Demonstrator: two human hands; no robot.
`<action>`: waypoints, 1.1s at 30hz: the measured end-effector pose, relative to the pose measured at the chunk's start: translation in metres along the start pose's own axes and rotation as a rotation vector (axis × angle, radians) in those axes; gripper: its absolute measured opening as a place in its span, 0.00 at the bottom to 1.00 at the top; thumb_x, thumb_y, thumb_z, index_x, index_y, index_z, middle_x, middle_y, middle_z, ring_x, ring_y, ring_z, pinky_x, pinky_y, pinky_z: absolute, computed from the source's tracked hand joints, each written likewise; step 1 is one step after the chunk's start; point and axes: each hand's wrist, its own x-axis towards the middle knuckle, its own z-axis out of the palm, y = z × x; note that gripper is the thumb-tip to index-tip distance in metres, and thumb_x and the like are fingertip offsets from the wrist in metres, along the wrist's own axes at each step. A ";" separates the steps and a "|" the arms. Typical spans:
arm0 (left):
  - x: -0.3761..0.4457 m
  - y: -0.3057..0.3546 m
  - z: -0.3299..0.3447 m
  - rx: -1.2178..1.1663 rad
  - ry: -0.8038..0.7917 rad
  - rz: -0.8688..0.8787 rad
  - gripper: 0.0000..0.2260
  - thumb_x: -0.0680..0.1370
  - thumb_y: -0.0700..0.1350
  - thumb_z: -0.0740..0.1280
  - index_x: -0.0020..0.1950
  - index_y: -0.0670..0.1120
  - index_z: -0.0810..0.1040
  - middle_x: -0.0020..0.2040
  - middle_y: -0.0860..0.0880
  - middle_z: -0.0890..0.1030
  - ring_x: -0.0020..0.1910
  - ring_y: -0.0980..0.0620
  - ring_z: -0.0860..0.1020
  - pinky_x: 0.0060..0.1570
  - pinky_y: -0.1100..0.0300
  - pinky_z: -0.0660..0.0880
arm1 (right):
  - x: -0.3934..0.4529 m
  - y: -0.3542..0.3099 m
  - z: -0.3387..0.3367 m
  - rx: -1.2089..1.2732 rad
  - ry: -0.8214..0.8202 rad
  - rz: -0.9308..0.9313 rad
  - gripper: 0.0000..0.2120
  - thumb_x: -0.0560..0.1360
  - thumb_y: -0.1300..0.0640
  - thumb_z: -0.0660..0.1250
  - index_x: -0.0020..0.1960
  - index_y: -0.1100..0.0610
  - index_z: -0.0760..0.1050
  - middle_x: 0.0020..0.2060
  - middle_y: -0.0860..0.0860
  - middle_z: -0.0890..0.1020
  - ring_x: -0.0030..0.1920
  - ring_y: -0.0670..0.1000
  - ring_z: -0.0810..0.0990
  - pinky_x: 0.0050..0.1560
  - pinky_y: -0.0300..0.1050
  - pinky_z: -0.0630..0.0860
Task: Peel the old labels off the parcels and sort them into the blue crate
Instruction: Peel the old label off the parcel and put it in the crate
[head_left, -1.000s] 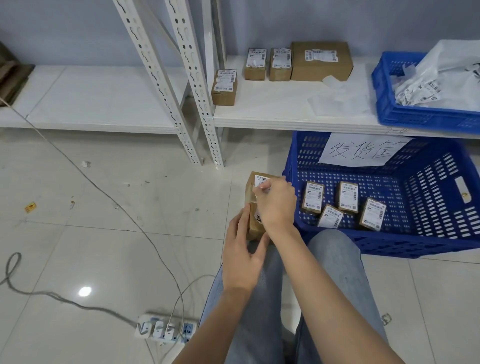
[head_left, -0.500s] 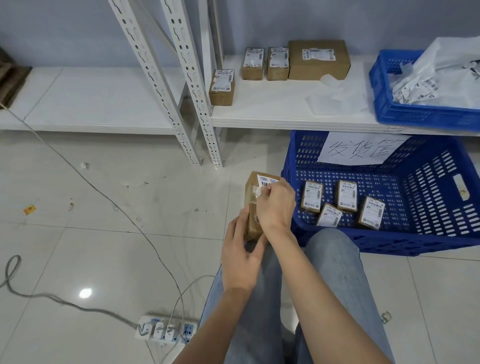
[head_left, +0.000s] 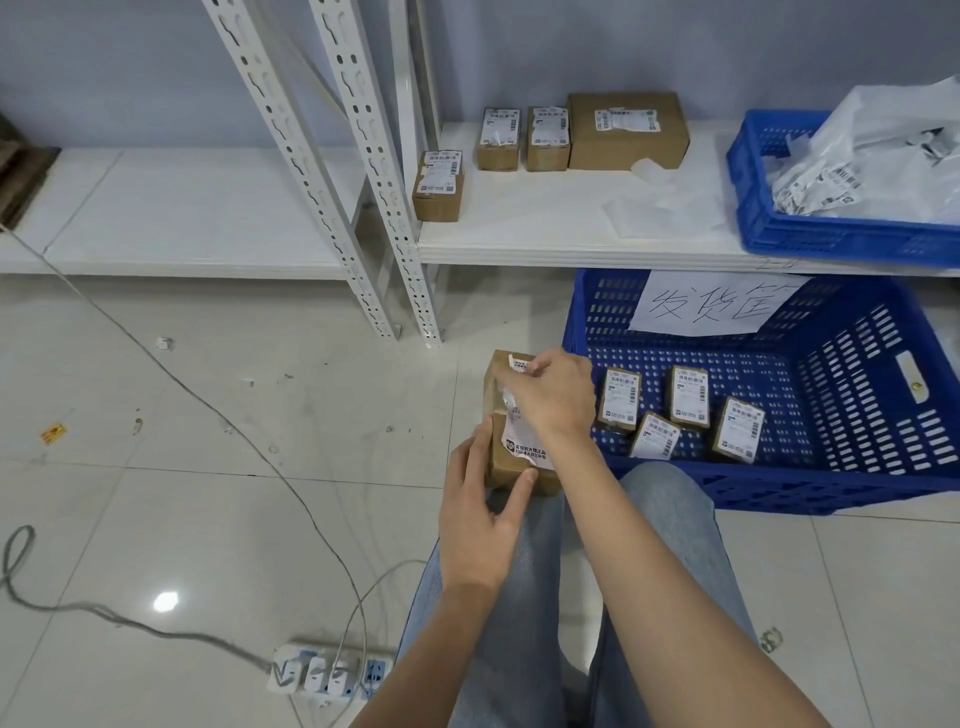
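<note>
Your left hand (head_left: 480, 519) grips the brown parcel (head_left: 511, 457) resting on your knees, just beside the blue crate (head_left: 852, 467). Your right hand (head_left: 553, 397) pinches its white label (head_left: 522, 441), partly lifted. 4 parcels lie inside the crate.

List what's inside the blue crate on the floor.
Four small labelled parcels lie on the bottom of the blue crate; a handwritten paper sign hangs on its back wall. The right hand hides the near-left corner.
</note>
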 end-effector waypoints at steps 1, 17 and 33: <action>0.000 0.000 0.000 0.003 0.002 -0.005 0.27 0.74 0.62 0.64 0.72 0.71 0.59 0.65 0.61 0.71 0.64 0.59 0.74 0.59 0.69 0.73 | 0.001 0.001 0.004 -0.006 -0.007 -0.017 0.13 0.71 0.44 0.71 0.45 0.54 0.77 0.53 0.51 0.76 0.48 0.51 0.77 0.44 0.43 0.72; -0.001 -0.001 0.000 -0.041 -0.006 -0.044 0.30 0.73 0.56 0.69 0.74 0.55 0.67 0.62 0.57 0.74 0.59 0.60 0.77 0.54 0.67 0.77 | -0.017 -0.002 -0.003 0.290 0.014 0.082 0.15 0.75 0.60 0.68 0.31 0.57 0.71 0.75 0.50 0.64 0.72 0.50 0.66 0.65 0.43 0.63; -0.002 0.000 0.000 -0.043 0.010 -0.041 0.28 0.76 0.48 0.73 0.74 0.54 0.68 0.63 0.55 0.76 0.60 0.59 0.77 0.56 0.67 0.76 | -0.010 0.009 0.004 0.495 0.076 0.125 0.14 0.76 0.65 0.64 0.32 0.58 0.72 0.74 0.48 0.67 0.67 0.52 0.73 0.63 0.53 0.73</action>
